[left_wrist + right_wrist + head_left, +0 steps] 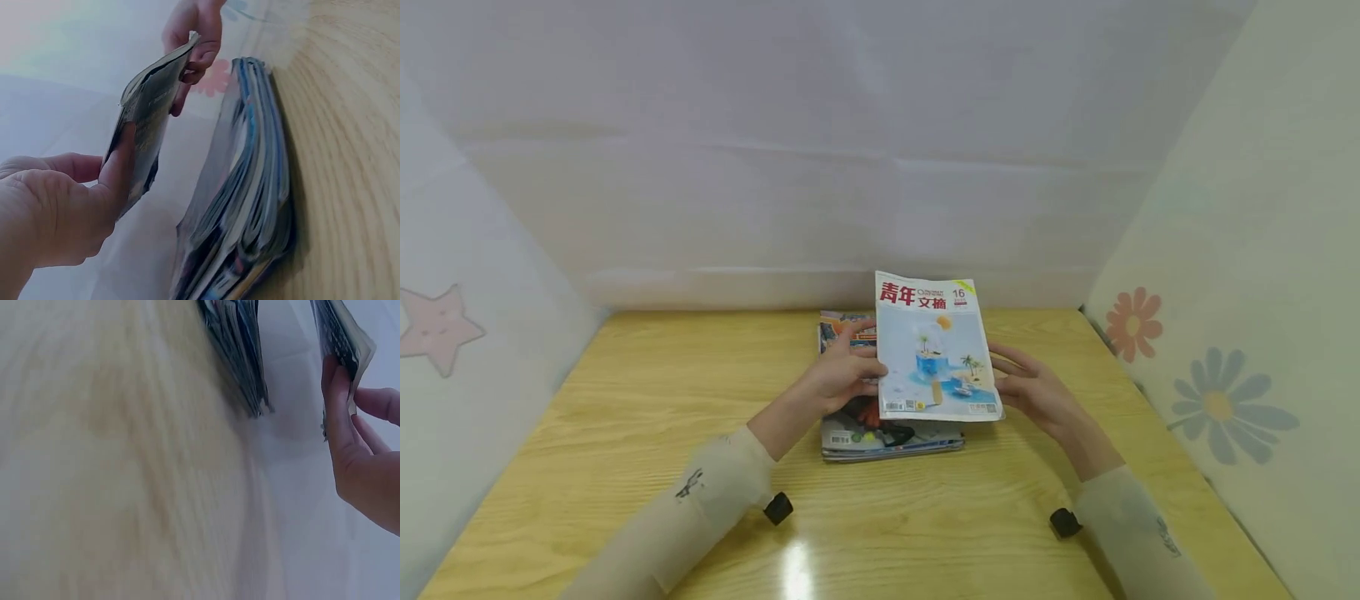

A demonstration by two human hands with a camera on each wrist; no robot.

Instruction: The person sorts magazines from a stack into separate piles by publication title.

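A magazine (936, 350) with a white and blue cover and red title characters is held up between both hands, apart from the stack below it. My left hand (842, 371) pinches its left edge, thumb on the cover and fingers behind. On the opposite edge my right hand (1033, 387) grips it, with fingers under the back and the thumb at the front, as the right wrist view shows. Beneath lies a stack of magazines (887, 446), partly hidden by the held one. In the left wrist view the stack (250, 169) shows its layered page edges.
The stack rests on a light wooden table (662, 400). A pale cloth wall (850, 208) rises behind the table. Side panels carry a pink star (441, 329) at left and flowers (1217, 404) at right. Black wrist-worn pieces (778, 508) hang by the sleeves.
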